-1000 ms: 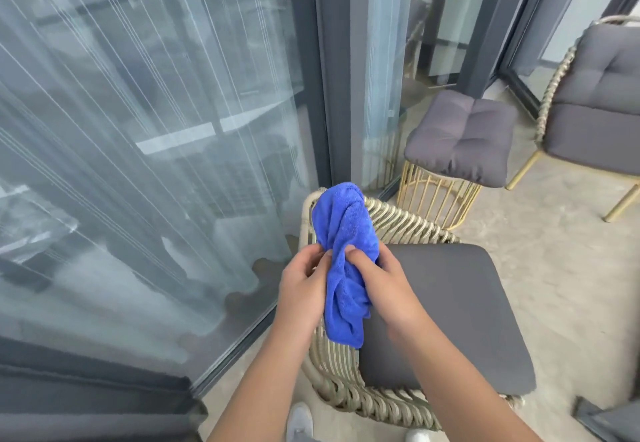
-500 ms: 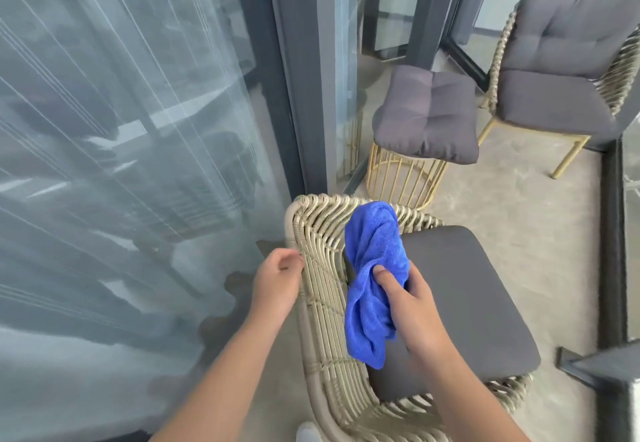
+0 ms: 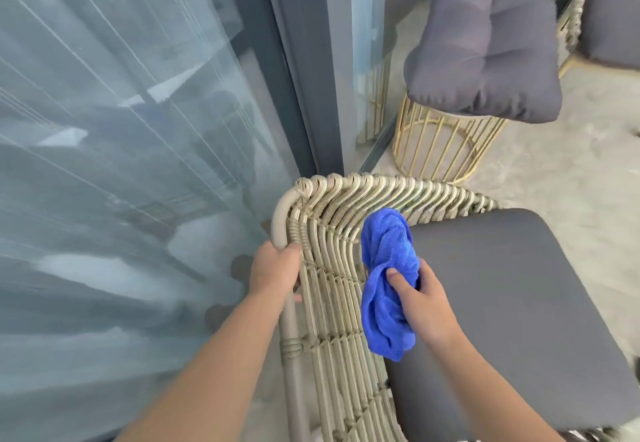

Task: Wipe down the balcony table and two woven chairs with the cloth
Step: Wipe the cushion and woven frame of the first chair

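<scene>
The left hand (image 3: pixel 275 270) is gripping the outer frame of the near chair (image 3: pixel 332 219) at the bend of its woven back, fingers curled round the tube. The right hand (image 3: pixel 420 299) is holding the bunched blue cloth (image 3: pixel 386 278), thumb pressing into its folds, and is holding it against the inner side of the woven back, just beside the back edge of the grey seat cushion (image 3: pixel 512 313). The cloth is hanging down past the hand. Beyond the chair, a gold wire stool (image 3: pixel 440 150) with a grey cushion is standing on the floor beside the glass door (image 3: pixel 121 129). A 2nd woven chair (image 3: pixel 609 15) is showing partly at the top right corner.
</scene>
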